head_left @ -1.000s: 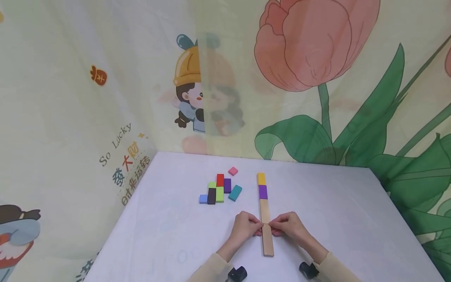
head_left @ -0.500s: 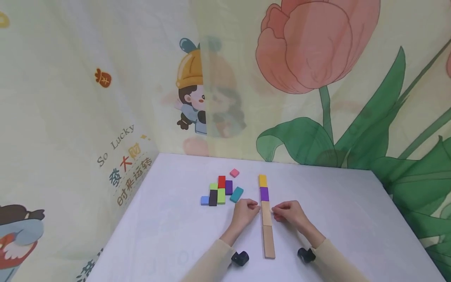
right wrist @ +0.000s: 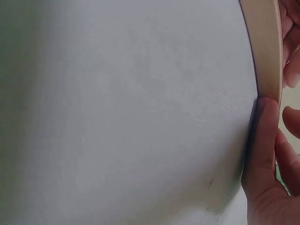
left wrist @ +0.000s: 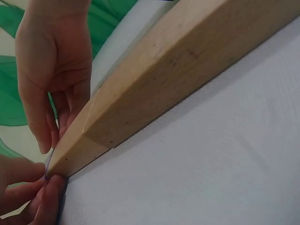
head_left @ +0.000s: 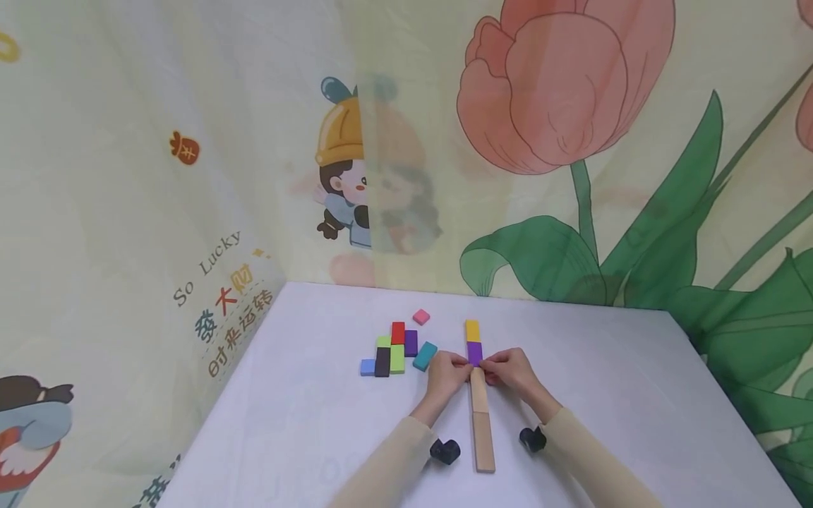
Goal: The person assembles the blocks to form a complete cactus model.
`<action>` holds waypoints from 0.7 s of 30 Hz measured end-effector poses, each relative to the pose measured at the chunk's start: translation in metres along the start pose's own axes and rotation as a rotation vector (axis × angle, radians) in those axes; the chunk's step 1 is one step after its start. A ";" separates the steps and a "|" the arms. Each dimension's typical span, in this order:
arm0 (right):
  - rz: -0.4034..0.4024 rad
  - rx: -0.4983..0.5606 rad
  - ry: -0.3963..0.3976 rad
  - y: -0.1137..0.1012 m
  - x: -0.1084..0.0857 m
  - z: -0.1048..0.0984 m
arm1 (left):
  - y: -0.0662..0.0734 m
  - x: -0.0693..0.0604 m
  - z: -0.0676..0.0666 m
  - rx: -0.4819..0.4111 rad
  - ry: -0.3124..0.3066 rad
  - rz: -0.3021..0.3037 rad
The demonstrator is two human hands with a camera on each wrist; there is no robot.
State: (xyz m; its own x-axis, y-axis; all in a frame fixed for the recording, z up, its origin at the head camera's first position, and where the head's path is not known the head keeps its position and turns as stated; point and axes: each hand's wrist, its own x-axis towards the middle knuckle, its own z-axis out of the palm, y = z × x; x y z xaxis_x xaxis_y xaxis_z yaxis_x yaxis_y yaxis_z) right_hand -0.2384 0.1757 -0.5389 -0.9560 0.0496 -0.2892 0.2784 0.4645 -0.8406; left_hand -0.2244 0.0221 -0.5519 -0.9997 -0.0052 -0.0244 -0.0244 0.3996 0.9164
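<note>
A straight row on the white table holds a yellow block (head_left: pixel 472 330), a purple block (head_left: pixel 474 351), a pale wooden block (head_left: pixel 479 394) and a second wooden block (head_left: pixel 483 444) nearest the body. My left hand (head_left: pixel 446 378) grips the purple block's near end from the left; my right hand (head_left: pixel 515 374) grips it from the right. In the left wrist view, the left fingertips (left wrist: pixel 56 183) sit at the seam where purple meets wood. In the right wrist view, a right finger (right wrist: pixel 262 136) lies along the block's side, hiding most of it.
Left of the row lie a red block (head_left: pixel 398 333), a dark purple block (head_left: pixel 411 343), a black block (head_left: pixel 382 362), green blocks, a blue block (head_left: pixel 368 367), a teal block (head_left: pixel 425 356) and a pink block (head_left: pixel 421 317). A patterned curtain (head_left: pixel 406 268) hangs behind the table.
Both hands have moved forward along the row, from the seam between the wooden blocks to the purple block. They stood apart from the row midway and now touch the purple block.
</note>
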 end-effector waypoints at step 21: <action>0.013 0.095 0.086 -0.007 0.035 -0.008 | 0.006 0.038 0.011 0.056 0.198 0.036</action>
State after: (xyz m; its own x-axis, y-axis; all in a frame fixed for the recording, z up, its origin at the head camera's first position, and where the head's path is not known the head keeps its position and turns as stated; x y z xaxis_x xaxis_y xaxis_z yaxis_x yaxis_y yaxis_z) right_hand -0.2749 0.1810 -0.5392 -0.9556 0.1320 -0.2633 0.2941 0.3781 -0.8778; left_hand -0.2621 0.0343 -0.5518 -0.9814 -0.1683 0.0921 0.0061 0.4528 0.8916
